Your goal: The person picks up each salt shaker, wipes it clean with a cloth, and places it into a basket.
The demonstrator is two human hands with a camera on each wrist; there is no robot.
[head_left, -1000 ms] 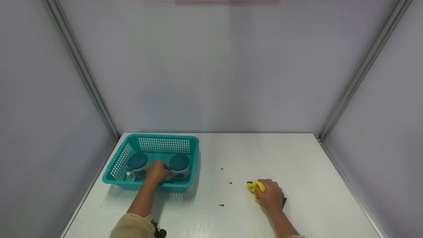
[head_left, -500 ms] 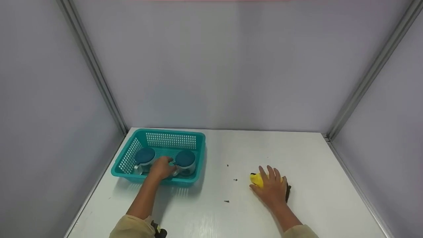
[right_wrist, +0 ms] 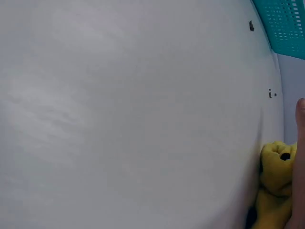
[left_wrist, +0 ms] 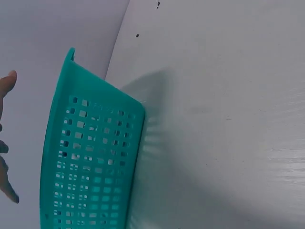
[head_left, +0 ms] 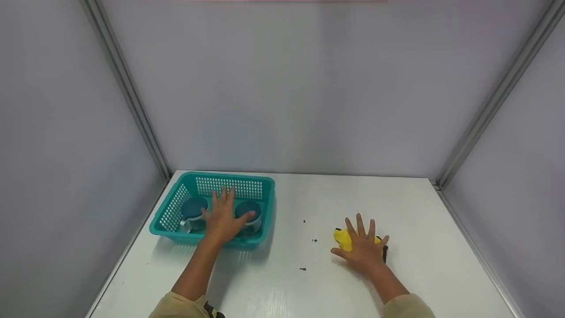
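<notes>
My left hand (head_left: pixel 224 221) hovers over the teal plastic basket (head_left: pixel 254 191) with its fingers spread and holds nothing. Below it in the basket stand two clear mugs with blue lids: the left mug (head_left: pixel 194 206) shows its handle, and the right mug (head_left: pixel 248 208) is partly behind my thumb. In the left wrist view, my fingertips show beyond the basket's side wall (left_wrist: pixel 90 157). My right hand (head_left: pixel 364 251) is spread out above a crumpled yellow cloth (head_left: pixel 342 238) with black patches, covering much of it. The right wrist view shows the cloth's soft folds (right_wrist: pixel 276 181) beside my thumb.
The white table (head_left: pixel 282 287) carries small dark marks (head_left: pixel 303 269) between basket and cloth. Grey panels (head_left: pixel 300 110) enclose the back and both sides, with metal posts at the corners. The basket stands near the table's back left corner.
My left hand has let go of the right mug and risen with fingers spread. My right hand has released its grip on the yellow cloth and opened wide over it. The head view has shifted slightly.
</notes>
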